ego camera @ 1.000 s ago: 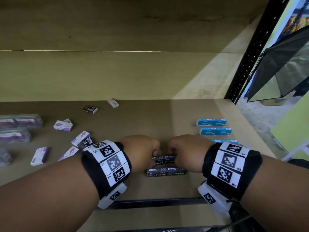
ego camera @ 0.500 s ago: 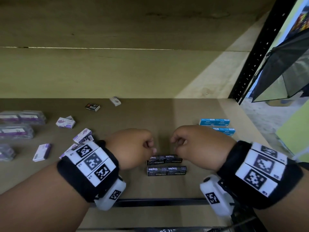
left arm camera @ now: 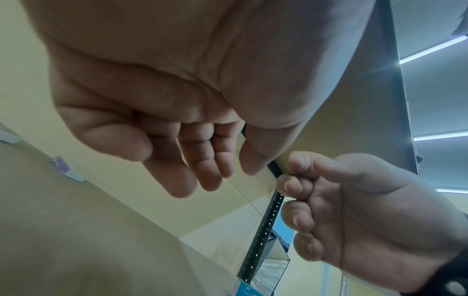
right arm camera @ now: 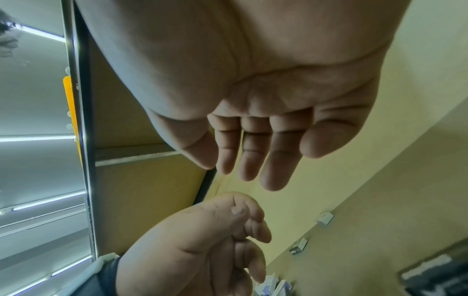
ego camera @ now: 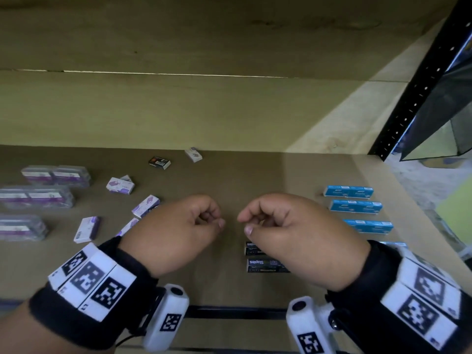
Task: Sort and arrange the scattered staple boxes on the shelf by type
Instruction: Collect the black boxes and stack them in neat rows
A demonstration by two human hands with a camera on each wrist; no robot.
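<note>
Two black staple boxes (ego camera: pixel 264 265) lie side by side near the shelf's front edge, partly hidden under my right wrist. My left hand (ego camera: pixel 209 221) and right hand (ego camera: pixel 251 222) hover above and just behind them, fingers loosely curled and holding nothing. The wrist views show the left hand (left arm camera: pixel 202 160) and the right hand (right arm camera: pixel 253 156) with empty palms. Three blue staple boxes (ego camera: pixel 355 206) sit in a column at the right. Small purple-and-white boxes (ego camera: pixel 145 206) lie scattered to the left of my left hand.
Clear packs of purple boxes (ego camera: pixel 35 198) stand at the far left. A small black box (ego camera: pixel 159 162) and a white box (ego camera: pixel 193 154) lie near the back wall. A black perforated upright (ego camera: pixel 419 80) bounds the shelf (ego camera: pixel 255 175) on the right.
Both hands have let go of the rear black staple box and risen off it, drawing slightly apart. The two black boxes stay where they lay.
</note>
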